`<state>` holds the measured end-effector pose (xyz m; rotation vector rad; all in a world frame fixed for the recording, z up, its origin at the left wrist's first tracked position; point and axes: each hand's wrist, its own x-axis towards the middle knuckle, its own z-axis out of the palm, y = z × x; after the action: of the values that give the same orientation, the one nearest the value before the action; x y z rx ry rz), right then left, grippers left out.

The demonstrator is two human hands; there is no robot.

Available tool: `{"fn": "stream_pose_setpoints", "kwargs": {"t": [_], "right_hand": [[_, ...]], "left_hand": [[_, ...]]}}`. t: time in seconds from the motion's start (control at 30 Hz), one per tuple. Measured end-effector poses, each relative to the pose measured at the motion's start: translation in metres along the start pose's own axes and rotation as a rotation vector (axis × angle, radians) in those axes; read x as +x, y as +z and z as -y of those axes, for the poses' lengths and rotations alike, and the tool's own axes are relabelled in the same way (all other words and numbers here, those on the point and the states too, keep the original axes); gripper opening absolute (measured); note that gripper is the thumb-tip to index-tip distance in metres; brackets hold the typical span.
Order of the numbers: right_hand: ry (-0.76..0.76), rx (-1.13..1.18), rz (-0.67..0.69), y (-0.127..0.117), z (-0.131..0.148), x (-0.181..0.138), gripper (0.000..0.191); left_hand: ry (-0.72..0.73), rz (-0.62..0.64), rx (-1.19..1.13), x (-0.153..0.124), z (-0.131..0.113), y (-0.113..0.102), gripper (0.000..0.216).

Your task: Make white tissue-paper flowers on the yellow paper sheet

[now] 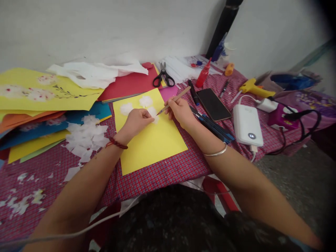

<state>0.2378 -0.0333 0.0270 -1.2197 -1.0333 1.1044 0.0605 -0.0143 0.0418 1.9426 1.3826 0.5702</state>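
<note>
A yellow paper sheet lies on the red checked tablecloth. Three white tissue tufts sit near its far edge. My left hand is closed, fingertips pinching the nearest white tuft against the sheet. My right hand grips a thin wooden brush, whose dark tip points down-left onto that same tuft, right beside my left fingers.
White tissue scraps pile left of the sheet, beside stacked coloured papers. Black scissors, a red glue bottle, a phone, a white power bank and a yellow glue gun lie behind and to the right.
</note>
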Motion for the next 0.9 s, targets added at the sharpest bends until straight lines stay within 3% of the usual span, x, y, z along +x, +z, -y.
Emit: {"fn": "stream_pose_setpoints", "kwargs": {"t": [0.3,0.5,0.77,0.9], "right_hand": [[-0.057,-0.128,0.087,0.005,-0.005,-0.006,0.025],[-0.059,-0.112,0.075,0.007,-0.011,-0.007,0.025],[-0.058,-0.099,0.020,0.009,-0.015,-0.008,0.021],[-0.049,-0.099,0.004,0.008,-0.018,-0.006,0.019]], "left_hand": [[0.015,-0.053,-0.049,0.000,0.004,0.006,0.009],[-0.035,-0.162,-0.133,0.002,0.008,-0.001,0.017],[-0.082,-0.088,-0.167,0.000,0.007,-0.005,0.018],[-0.109,-0.057,-0.306,0.004,0.010,-0.004,0.019]]}}
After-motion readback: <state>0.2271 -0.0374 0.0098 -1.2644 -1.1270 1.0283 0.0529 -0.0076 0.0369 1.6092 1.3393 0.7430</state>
